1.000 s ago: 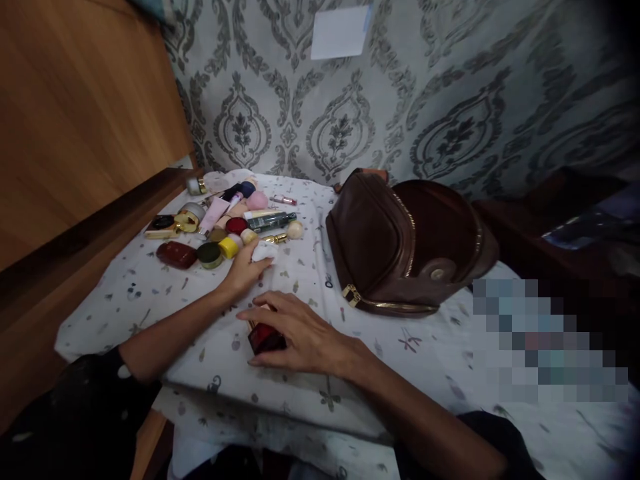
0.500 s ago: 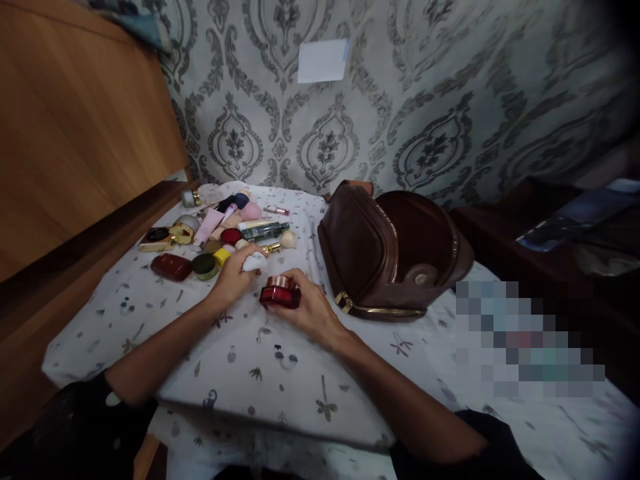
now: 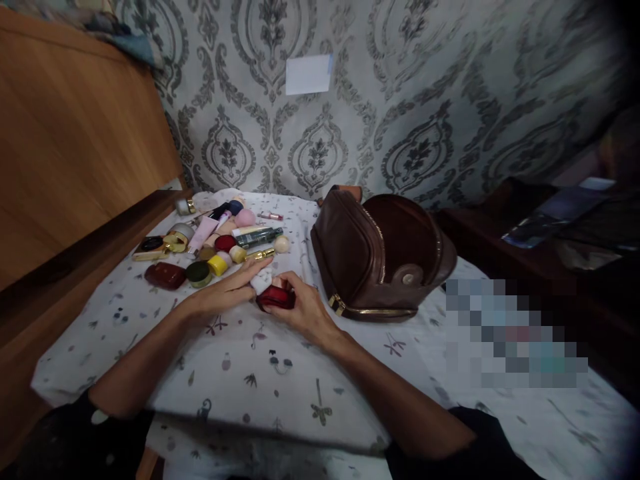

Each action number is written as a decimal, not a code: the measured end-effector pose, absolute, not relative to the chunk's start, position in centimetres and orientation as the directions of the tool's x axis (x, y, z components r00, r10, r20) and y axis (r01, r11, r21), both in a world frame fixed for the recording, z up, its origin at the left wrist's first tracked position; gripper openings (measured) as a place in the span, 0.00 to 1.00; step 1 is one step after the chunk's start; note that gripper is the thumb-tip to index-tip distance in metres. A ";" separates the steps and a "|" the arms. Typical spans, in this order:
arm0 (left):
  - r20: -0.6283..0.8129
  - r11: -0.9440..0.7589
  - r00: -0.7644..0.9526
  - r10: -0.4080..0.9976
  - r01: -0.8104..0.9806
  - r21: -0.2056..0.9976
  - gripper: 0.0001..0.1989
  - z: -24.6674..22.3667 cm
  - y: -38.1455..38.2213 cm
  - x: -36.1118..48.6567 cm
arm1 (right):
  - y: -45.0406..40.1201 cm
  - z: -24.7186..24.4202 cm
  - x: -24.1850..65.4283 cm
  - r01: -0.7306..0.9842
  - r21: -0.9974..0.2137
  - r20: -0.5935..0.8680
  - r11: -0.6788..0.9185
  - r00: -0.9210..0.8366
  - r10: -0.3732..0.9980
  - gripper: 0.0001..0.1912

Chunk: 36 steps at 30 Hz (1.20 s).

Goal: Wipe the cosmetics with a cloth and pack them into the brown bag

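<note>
My right hand [image 3: 306,308] grips a red cosmetic jar [image 3: 276,298] with a copper-coloured lid, tilted above the white patterned cloth. Against the jar's lid side my left hand [image 3: 231,287] presses a crumpled white wipe [image 3: 261,281], its fingers closed over it. Beyond my left hand lies a spread of cosmetics: a gold tube [image 3: 261,255], a yellow-lidded jar [image 3: 217,265], a dark green round jar [image 3: 199,273] and a dark red case [image 3: 165,275]. A brown leather bag [image 3: 350,250] stands unzipped to the right of my right hand.
The cloth-covered table [image 3: 250,393] spans the middle. Behind it rises a patterned wall with a white card [image 3: 309,75]. A wooden cabinet [image 3: 75,107] borders the left side. Dark furniture with a clear plastic packet [image 3: 555,213] is at the right, beside a blurred-out patch.
My left hand has brought the white wipe onto the red jar; before, the two were apart. The jar is now tilted more. The whole view has shifted slightly.
</note>
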<state>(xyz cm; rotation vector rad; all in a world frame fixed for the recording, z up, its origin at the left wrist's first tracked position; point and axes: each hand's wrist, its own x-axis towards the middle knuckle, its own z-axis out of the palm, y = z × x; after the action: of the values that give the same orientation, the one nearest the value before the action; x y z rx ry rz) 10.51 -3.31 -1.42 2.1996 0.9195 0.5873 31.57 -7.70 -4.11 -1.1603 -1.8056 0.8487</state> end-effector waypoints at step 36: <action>0.297 -0.467 0.430 0.853 0.373 0.801 0.09 -1.5 -3.2 11.8 | -6.9 -5.1 32.3 0.465 -0.757 0.364 0.459 -0.285 0.887 0.36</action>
<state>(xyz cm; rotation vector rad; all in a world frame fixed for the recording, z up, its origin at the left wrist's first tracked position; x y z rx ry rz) 11.83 -3.18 -1.49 2.0299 1.0301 0.9400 32.26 -6.89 -5.14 -1.1322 -1.9156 0.6724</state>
